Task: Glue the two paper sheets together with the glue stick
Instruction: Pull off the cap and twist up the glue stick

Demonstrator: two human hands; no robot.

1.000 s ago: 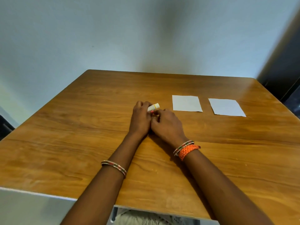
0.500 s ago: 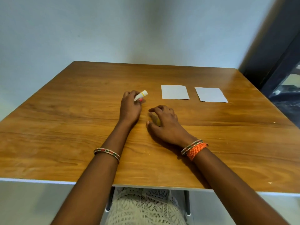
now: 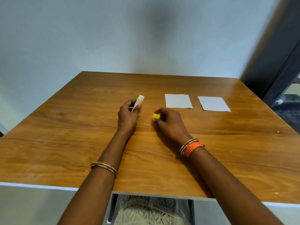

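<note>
Two small white paper sheets lie side by side, apart, on the wooden table [image 3: 65, 143]: the left sheet [image 3: 178, 101] and the right sheet [image 3: 213, 103]. My left hand [image 3: 128, 115] grips the uncapped glue stick [image 3: 139, 100], a white tube with yellow print, its open end pointing up and away. My right hand [image 3: 168, 122] pinches the yellow cap [image 3: 156, 116] just above the table, a short gap right of the stick and in front of the left sheet.
A pale wall stands behind the table's far edge. A dark frame or doorway [image 3: 279, 62] rises at the right. The table's near edge has a white rim [image 3: 40, 186]. Bangles sit on both wrists.
My hands were together on the glue stick; they have pulled apart, the cap coming off in my right hand and the tube staying in my left.
</note>
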